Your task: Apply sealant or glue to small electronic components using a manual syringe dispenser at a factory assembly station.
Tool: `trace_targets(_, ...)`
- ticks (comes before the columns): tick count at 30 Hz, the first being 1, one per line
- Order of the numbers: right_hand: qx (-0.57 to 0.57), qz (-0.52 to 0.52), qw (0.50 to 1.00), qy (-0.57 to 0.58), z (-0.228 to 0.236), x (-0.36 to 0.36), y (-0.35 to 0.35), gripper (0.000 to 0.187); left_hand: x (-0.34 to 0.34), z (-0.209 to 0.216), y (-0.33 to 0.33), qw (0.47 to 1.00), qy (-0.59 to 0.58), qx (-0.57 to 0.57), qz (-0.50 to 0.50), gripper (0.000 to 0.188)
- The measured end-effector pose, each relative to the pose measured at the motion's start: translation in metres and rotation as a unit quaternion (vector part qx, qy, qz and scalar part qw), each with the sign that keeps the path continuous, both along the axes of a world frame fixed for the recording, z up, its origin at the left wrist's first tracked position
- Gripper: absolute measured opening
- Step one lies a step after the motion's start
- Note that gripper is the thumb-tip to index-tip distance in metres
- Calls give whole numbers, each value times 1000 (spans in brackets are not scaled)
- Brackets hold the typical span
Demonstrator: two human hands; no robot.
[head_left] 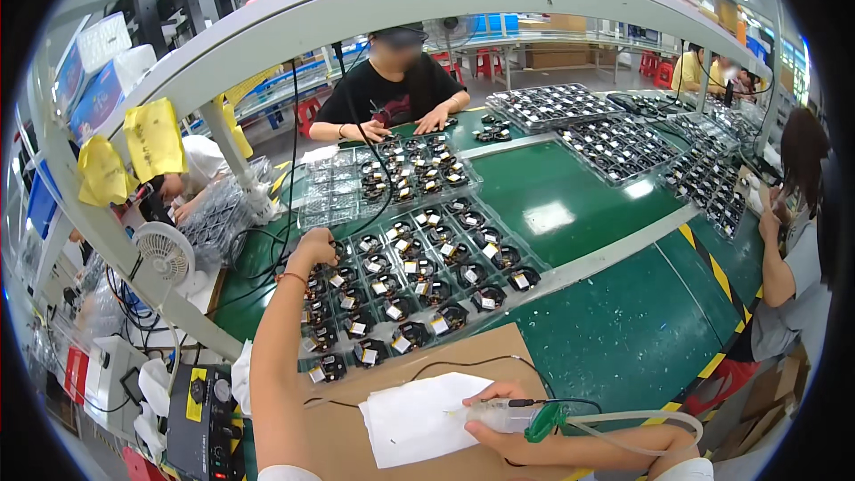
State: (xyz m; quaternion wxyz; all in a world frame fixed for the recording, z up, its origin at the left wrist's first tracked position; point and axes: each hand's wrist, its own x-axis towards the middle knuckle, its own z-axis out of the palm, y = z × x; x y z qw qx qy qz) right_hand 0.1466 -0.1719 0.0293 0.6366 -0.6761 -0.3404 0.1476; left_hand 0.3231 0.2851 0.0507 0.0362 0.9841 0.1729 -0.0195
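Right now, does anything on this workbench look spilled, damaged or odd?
Pale specks dot the green worktop, right of the cardboard, like untidy debris on an otherwise plain surface; spill or wear, I can't tell.

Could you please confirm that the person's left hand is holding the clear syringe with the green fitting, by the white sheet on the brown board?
Not quite: in the head view, the right hand, not the left hand, is holding the clear syringe with the green fitting, by the white sheet on the brown board.
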Motion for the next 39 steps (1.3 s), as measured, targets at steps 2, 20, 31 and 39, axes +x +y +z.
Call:
trace_targets(2, 47, -8, 997, 55, -4, 3, 1, 36, 9, 11, -1, 988, 133, 58, -46, 45)
trace_targets(20, 138, -144, 964, 174, 0, 40, -3, 41, 170, 5, -155, 911, -391, 76, -106, 64)
trace_targets(31, 90, -119, 975, 166, 3, 45, -2, 38, 167, -34, -132, 994, 33, -92, -44, 73)
trace_targets(39, 58, -112, 980, 155, 2, 44, -3, 37, 164, -34, -134, 994, 32, -95, -31, 73)
